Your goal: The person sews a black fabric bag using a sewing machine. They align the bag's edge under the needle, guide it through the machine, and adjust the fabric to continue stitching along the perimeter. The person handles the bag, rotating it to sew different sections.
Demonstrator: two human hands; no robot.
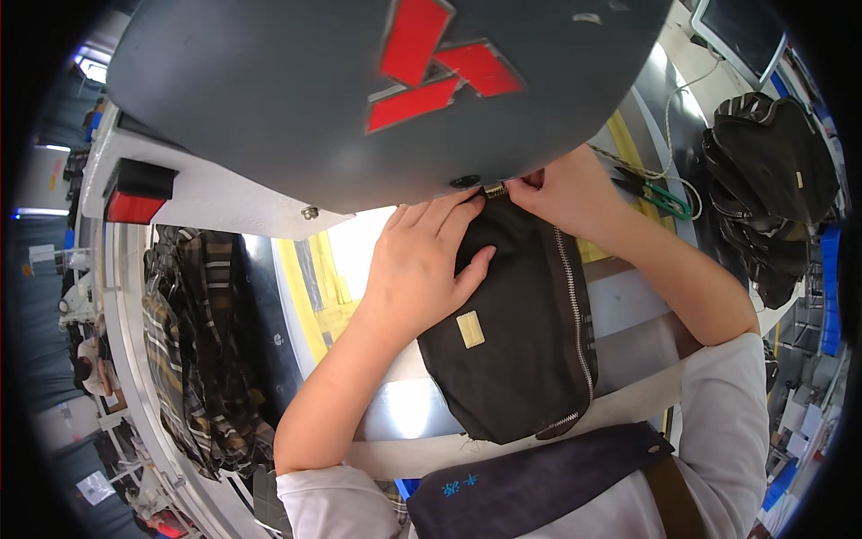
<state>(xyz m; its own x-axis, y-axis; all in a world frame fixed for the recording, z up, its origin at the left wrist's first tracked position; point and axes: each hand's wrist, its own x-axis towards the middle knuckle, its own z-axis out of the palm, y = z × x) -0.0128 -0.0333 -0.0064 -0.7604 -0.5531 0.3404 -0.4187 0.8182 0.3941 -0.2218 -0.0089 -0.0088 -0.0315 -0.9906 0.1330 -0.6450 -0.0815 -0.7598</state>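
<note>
A dark fabric panel [507, 377] lies in front of me with its far end beneath the grey sewing machine head [269, 99]. A metal zipper [575, 319] runs down its right side and bends along the near edge. A small pale yellow patch [470, 330] sits on its left half. My left hand [415, 260] rests flat on the panel's far left part, fingers stretched and thumb apart. Close to the machine's underside, my right hand [567, 198] pinches the panel's far right edge. The machine head hides the needle area and some fingertips.
Green-handled scissors [669, 199] lie right of my right hand, near a cord [669, 135]. Dark sewn pieces [777, 171] are piled at the far right, below a screen [741, 36]. Plaid cloth [197, 341] hangs at the left. Yellow tape [328, 283] marks the worktable.
</note>
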